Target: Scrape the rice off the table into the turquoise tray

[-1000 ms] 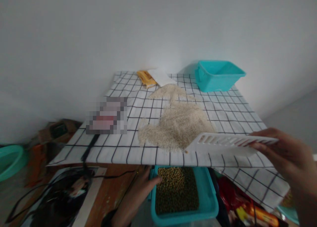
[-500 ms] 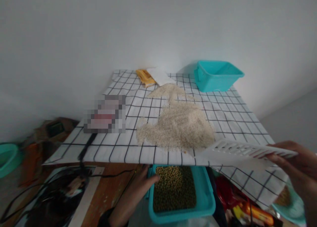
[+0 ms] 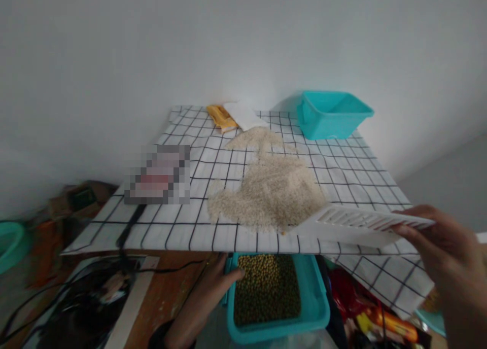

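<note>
My right hand (image 3: 437, 237) grips the right end of a white slotted plastic board (image 3: 353, 224), held tilted over the table's front edge. The board's left end is close to a spread of pale, sand-like grains (image 3: 277, 192) on the checked cloth; I cannot tell if it touches them. My left hand (image 3: 216, 283) is closed on the left rim of a teal bin (image 3: 279, 334) below the table's front edge, thumb over the rim. Inside the bin lie yellowish and dark green round beans or pellets (image 3: 266, 293).
A second teal bin (image 3: 335, 123) stands at the back right of the checked tablecloth (image 3: 182, 212). A yellow packet (image 3: 220, 118) and a white sheet (image 3: 245, 115) lie at the back. A pixelated object (image 3: 158, 176) with a black strap sits on the left. Red packages (image 3: 342, 293) lie below right.
My right hand and the white board have moved a little left and up, toward the grains. My left hand keeps its hold on the bin.
</note>
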A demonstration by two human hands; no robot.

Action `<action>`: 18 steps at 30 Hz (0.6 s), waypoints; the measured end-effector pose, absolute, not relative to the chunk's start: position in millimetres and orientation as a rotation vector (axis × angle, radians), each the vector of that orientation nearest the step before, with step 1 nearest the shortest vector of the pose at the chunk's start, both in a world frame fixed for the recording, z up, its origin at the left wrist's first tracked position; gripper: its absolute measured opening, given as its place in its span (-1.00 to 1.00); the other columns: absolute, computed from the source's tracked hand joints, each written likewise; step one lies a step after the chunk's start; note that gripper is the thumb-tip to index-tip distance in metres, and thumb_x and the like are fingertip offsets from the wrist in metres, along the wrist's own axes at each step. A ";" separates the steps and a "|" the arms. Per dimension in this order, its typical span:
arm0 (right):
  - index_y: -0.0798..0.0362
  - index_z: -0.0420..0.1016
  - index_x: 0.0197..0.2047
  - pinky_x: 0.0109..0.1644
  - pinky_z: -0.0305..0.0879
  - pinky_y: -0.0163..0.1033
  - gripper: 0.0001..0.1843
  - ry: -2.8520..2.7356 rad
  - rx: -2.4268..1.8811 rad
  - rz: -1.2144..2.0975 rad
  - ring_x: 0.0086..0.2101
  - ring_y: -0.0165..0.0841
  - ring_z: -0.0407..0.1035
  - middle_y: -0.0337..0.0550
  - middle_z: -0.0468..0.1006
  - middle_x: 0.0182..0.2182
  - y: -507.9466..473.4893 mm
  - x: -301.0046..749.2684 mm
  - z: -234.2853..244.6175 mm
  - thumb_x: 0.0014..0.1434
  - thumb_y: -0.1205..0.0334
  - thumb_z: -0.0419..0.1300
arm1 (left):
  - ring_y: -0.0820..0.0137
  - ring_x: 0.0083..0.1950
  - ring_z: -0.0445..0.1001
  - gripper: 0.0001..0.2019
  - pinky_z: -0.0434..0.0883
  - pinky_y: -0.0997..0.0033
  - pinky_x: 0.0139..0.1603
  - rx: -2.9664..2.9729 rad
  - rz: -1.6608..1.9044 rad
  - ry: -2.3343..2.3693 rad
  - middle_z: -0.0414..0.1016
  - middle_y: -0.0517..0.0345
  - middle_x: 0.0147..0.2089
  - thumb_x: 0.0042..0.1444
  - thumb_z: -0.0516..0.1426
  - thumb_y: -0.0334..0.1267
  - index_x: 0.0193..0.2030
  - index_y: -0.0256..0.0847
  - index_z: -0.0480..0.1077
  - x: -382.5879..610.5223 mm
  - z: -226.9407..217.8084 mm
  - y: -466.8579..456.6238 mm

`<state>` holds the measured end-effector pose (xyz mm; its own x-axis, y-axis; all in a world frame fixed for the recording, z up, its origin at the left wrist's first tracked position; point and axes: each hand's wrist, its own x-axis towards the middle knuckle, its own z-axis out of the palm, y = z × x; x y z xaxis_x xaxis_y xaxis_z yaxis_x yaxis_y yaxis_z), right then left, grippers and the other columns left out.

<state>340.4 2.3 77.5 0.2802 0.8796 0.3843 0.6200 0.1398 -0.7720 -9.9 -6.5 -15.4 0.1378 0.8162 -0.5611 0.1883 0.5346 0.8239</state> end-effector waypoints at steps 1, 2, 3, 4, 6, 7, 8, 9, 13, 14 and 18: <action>-0.14 0.53 -0.42 -0.44 0.33 -0.15 -0.87 -1.432 -1.563 0.333 -0.46 -0.19 0.43 -0.23 0.53 -0.49 1.6 338.9 77.4 -0.05 0.05 0.34 | 0.15 0.30 0.32 -0.64 0.30 0.13 0.25 0.928 0.574 1.379 0.58 0.07 0.06 -0.02 0.10 -0.18 -0.04 -0.09 0.43 -10.5 -16.8 -5.9; -0.14 0.54 -0.42 -0.44 0.33 -0.15 -0.87 -1.436 -1.560 0.338 -0.45 -0.19 0.43 -0.22 0.54 -0.49 1.1 337.9 77.4 -0.06 0.05 0.34 | 0.14 0.29 0.34 -0.64 0.29 0.12 0.26 0.908 0.579 1.356 0.58 0.07 0.07 -0.03 0.11 -0.19 -0.03 -0.09 0.42 -11.2 -18.4 -5.2; -0.15 0.54 -0.41 -0.43 0.33 -0.14 -0.87 -1.436 -1.553 0.346 -0.45 -0.18 0.43 -0.22 0.54 -0.48 0.6 337.6 77.5 -0.06 0.05 0.34 | 0.14 0.27 0.35 -0.63 0.29 0.11 0.26 0.889 0.583 1.335 0.57 0.06 0.08 -0.03 0.12 -0.21 -0.02 -0.10 0.42 -12.0 -19.9 -4.5; -0.15 0.54 -0.40 -0.42 0.34 -0.14 -0.86 -1.427 -1.548 0.356 -0.44 -0.18 0.43 -0.22 0.55 -0.47 0.1 337.6 77.8 -0.06 0.05 0.34 | 0.13 0.26 0.37 -0.62 0.30 0.11 0.25 0.879 0.582 1.324 0.56 0.06 0.09 -0.03 0.13 -0.22 -0.01 -0.10 0.41 -12.6 -21.2 -4.0; -0.15 0.54 -0.39 -0.40 0.33 -0.15 -0.87 -1.400 -1.565 0.367 -0.43 -0.19 0.43 -0.23 0.55 -0.47 -1.4 338.3 79.0 -0.05 0.06 0.34 | 0.12 0.26 0.36 -0.63 0.33 0.11 0.22 0.880 0.578 1.317 0.56 0.05 0.08 -0.02 0.12 -0.21 -0.01 -0.10 0.42 -13.3 -22.1 -3.9; -0.16 0.54 -0.39 -0.39 0.33 -0.16 -0.88 -1.395 -1.576 0.374 -0.43 -0.20 0.43 -0.24 0.55 -0.47 -2.2 338.7 79.7 -0.05 0.07 0.34 | 0.12 0.29 0.33 -0.63 0.33 0.11 0.22 0.891 0.579 1.320 0.57 0.05 0.07 -0.02 0.12 -0.21 -0.02 -0.11 0.43 -13.3 -21.7 -4.2; -0.16 0.55 -0.39 -0.39 0.33 -0.18 -0.88 -1.398 -1.588 0.381 -0.43 -0.21 0.43 -0.24 0.56 -0.46 -2.8 338.8 80.5 -0.05 0.07 0.34 | 0.13 0.32 0.29 -0.64 0.33 0.12 0.22 0.904 0.577 1.324 0.58 0.05 0.05 -0.02 0.11 -0.21 -0.02 -0.11 0.44 -13.0 -20.8 -4.8; -0.16 0.55 -0.39 -0.39 0.33 -0.19 -0.88 -1.411 -1.599 0.388 -0.43 -0.21 0.44 -0.24 0.56 -0.46 -3.1 338.8 81.1 -0.05 0.06 0.34 | 0.14 0.35 0.24 -0.64 0.32 0.12 0.22 0.914 0.577 1.325 0.59 0.04 0.04 -0.02 0.11 -0.21 -0.03 -0.11 0.44 -12.4 -19.6 -5.4; -0.14 0.55 -0.41 -0.33 0.33 -0.17 -0.85 -1.481 -1.605 0.380 -0.40 -0.21 0.43 -0.24 0.56 -0.45 -0.3 337.1 81.6 -0.03 0.01 0.33 | 0.18 0.37 0.20 -0.61 0.31 0.12 0.23 0.905 0.610 1.310 0.60 0.06 0.02 -0.01 0.10 -0.23 0.02 -0.10 0.41 -10.0 -16.0 -5.9; -0.14 0.54 -0.41 -0.32 0.31 -0.18 -0.85 -1.487 -1.607 0.371 -0.40 -0.22 0.42 -0.24 0.55 -0.46 1.2 336.6 81.4 -0.02 0.01 0.33 | 0.17 0.36 0.22 -0.61 0.30 0.11 0.25 0.913 0.613 1.303 0.60 0.06 0.02 0.00 0.10 -0.23 0.02 -0.09 0.41 -9.9 -15.9 -5.4; -0.14 0.53 -0.38 -0.32 0.28 -0.23 -0.89 -1.492 -1.574 0.352 -0.41 -0.29 0.40 -0.28 0.54 -0.46 6.0 334.2 80.9 0.00 0.07 0.33 | 0.15 0.35 0.25 -0.60 0.28 0.10 0.26 0.952 0.585 1.321 0.58 0.07 0.06 -0.01 0.11 -0.23 0.02 -0.09 0.42 -11.2 -17.6 -3.1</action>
<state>334.2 6.0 80.9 0.2278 0.9014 0.3682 0.6418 0.1454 -0.7530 -11.2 -3.1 -17.6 0.1920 0.8205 -0.5385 0.1527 0.5170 0.8422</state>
